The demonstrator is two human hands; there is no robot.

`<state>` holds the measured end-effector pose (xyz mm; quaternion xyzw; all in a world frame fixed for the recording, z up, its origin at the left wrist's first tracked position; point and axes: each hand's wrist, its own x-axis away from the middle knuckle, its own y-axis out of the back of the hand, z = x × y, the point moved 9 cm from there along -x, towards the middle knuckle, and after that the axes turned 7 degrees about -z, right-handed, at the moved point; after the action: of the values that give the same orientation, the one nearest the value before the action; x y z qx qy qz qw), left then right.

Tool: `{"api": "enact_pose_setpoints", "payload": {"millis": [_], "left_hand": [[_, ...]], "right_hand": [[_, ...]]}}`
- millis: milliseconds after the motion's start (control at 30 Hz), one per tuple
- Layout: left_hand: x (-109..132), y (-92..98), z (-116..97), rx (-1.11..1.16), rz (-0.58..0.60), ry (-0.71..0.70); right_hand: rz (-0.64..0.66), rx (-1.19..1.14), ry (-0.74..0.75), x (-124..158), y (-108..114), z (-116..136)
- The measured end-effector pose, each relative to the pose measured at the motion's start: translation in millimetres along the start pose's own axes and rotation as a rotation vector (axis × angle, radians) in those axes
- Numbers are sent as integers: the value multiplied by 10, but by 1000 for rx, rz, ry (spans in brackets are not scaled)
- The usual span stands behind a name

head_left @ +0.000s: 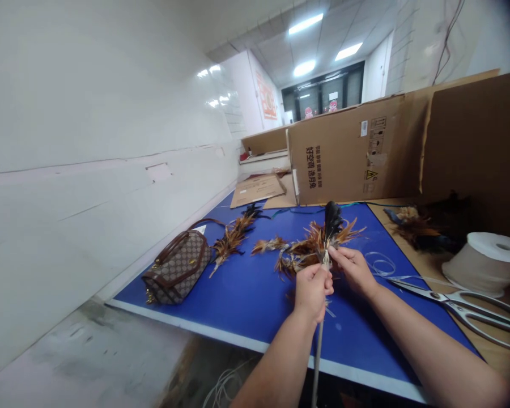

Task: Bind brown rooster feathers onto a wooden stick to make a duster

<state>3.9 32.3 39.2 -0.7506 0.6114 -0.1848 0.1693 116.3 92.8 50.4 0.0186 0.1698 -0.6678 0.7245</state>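
Head view: my left hand (313,289) is closed in a fist round a thin stick (317,362), which runs down past the near edge of the blue worktop (238,303). My right hand (356,271) pinches the base of the feather bunch (333,222) at the stick's top, above the worktop's right half. A feather strand (233,237) lies beside my patterned handbag (189,266) towards the left edge. Scissors (461,300) cross the right edge, near a white spool (480,266).
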Motion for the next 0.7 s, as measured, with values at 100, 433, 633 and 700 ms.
{"api": "enact_pose_setpoints", "payload": {"millis": [100, 433, 633, 700], "left_hand": [[39, 3, 15, 3, -11, 6], [82, -117, 155, 133, 38, 228], [19, -196, 184, 146, 111, 344], [8, -204, 204, 154, 118, 377]], "right_hand": [[-22, -44, -13, -6, 11, -1], [-177, -164, -51, -121, 192, -33], [-180, -191, -56, -118, 204, -10], [-178, -200, -57, -116, 202, 4]]}}
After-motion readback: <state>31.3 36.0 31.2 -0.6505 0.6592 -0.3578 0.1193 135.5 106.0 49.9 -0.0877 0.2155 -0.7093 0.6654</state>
